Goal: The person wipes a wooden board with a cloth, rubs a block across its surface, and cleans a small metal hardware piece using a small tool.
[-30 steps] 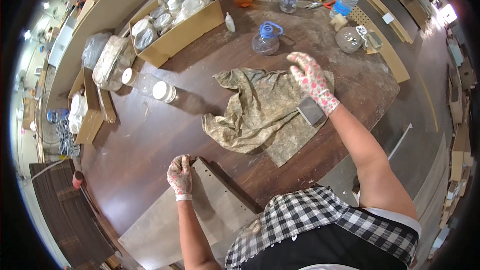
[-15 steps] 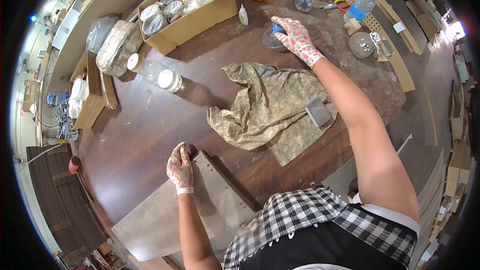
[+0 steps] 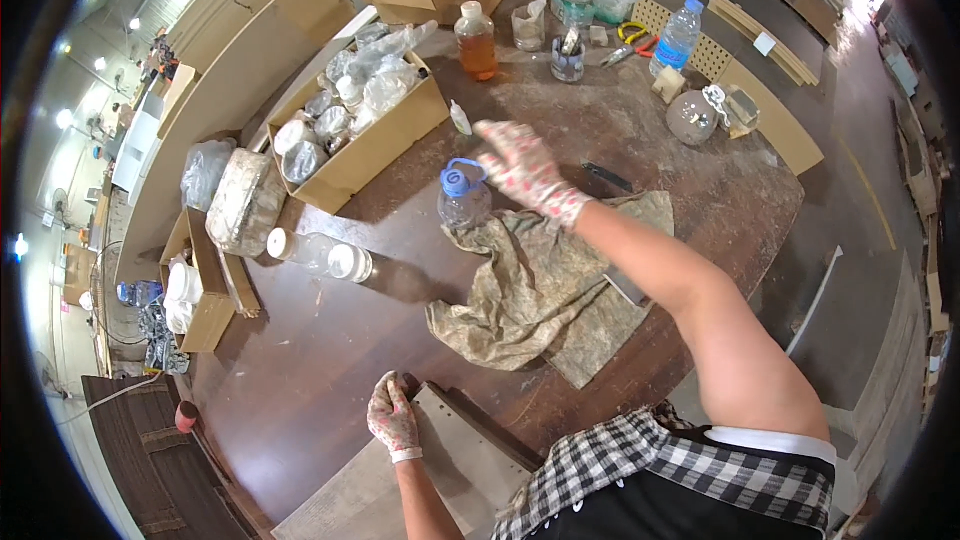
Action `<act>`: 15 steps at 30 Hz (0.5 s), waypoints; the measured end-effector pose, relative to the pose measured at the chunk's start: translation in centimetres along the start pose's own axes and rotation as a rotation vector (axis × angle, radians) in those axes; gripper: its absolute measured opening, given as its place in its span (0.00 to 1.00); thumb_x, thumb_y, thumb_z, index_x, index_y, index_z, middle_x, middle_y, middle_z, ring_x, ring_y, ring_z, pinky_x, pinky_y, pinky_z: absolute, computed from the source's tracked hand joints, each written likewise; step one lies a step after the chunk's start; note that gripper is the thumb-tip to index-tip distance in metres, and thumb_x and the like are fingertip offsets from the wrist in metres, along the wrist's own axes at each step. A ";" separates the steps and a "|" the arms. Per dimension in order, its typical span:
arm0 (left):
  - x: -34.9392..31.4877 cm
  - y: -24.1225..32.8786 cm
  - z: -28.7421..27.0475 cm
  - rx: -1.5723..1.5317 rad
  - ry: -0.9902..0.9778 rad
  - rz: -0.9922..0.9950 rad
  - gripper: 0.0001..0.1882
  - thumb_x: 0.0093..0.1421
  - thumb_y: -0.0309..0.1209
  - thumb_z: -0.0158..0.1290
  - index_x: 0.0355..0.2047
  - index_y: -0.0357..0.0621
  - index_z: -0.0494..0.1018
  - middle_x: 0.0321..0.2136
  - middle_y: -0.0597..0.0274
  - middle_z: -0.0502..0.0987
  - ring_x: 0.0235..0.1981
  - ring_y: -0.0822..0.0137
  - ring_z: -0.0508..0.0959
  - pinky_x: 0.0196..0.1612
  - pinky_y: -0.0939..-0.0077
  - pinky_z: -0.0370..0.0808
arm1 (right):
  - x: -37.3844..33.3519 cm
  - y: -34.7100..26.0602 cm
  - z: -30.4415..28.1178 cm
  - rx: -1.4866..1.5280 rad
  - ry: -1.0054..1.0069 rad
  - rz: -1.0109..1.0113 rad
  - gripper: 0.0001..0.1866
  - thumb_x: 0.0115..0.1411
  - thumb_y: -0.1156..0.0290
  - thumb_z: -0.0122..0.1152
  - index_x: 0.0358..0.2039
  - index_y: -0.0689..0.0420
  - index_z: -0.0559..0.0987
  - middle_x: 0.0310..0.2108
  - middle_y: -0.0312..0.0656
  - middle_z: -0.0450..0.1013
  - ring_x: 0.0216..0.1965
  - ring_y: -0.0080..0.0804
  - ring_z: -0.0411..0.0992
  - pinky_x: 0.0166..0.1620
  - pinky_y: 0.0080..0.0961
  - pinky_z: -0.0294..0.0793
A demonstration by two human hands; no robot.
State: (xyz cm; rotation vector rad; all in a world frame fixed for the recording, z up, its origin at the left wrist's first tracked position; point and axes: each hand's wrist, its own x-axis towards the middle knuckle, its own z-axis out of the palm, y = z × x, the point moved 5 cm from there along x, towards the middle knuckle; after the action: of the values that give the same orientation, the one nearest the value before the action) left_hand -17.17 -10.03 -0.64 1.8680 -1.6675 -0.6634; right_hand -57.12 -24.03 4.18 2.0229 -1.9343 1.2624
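My right hand (image 3: 525, 170), in a pink-dotted white glove, is open over the table with its fingers apart. It hovers beside a clear plastic bottle with a blue looped cap (image 3: 462, 195) and near a small white dropper bottle (image 3: 460, 118). The blue-capped bottle stands against the upper left edge of a crumpled, stained cloth (image 3: 540, 290). A grey block (image 3: 627, 287) rests on the cloth, partly behind my right forearm. My left hand (image 3: 393, 418), gloved alike, is closed at the corner of a grey board (image 3: 440, 460). Something dark shows by its fingertips; its kind is unclear.
Two white-lidded clear jars (image 3: 318, 252) lie left of the cloth. Behind are a cardboard box of bagged items (image 3: 390, 145) and a bottle of amber liquid (image 3: 476, 45). A black slim tool (image 3: 608, 177), pliers (image 3: 630, 45), a water bottle (image 3: 677, 38) and a round jar (image 3: 692, 118) are to the right.
The blue-capped bottle has moved left and nearer, to the cloth's edge. My right hand has let go of it and opened. The view has shifted; my left hand stays at the board's corner.
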 end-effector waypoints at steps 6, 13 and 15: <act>0.0 3.5 -0.9 0.004 0.044 0.051 0.09 0.60 0.31 0.49 0.36 0.43 0.78 0.28 0.57 0.79 0.29 0.64 0.79 0.36 0.72 0.74 | -3.2 8.2 -0.4 -0.273 -0.336 0.135 0.20 0.51 0.66 0.61 0.45 0.53 0.73 0.45 0.46 0.67 0.50 0.48 0.64 0.52 0.41 0.64; -2.3 1.0 -0.5 -0.677 0.209 0.028 0.10 0.63 0.28 0.48 0.42 0.38 0.74 0.30 0.62 0.78 0.31 0.73 0.76 0.38 0.79 0.75 | -3.4 -3.3 -5.2 0.287 -0.359 0.069 0.19 0.49 0.66 0.63 0.42 0.56 0.74 0.39 0.46 0.72 0.45 0.45 0.69 0.49 0.38 0.68; -3.7 5.6 0.5 -0.773 0.080 -0.046 0.11 0.63 0.28 0.47 0.43 0.36 0.72 0.33 0.59 0.78 0.34 0.71 0.77 0.42 0.76 0.75 | -5.0 -9.2 -7.3 0.404 -0.392 -0.045 0.21 0.50 0.66 0.63 0.45 0.57 0.74 0.43 0.45 0.73 0.47 0.42 0.69 0.53 0.35 0.67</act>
State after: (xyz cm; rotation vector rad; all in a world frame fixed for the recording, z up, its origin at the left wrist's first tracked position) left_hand -22.02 -6.83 2.82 1.3429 -1.0827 -1.0509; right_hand -52.22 -14.02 10.42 2.6716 -1.8771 1.4295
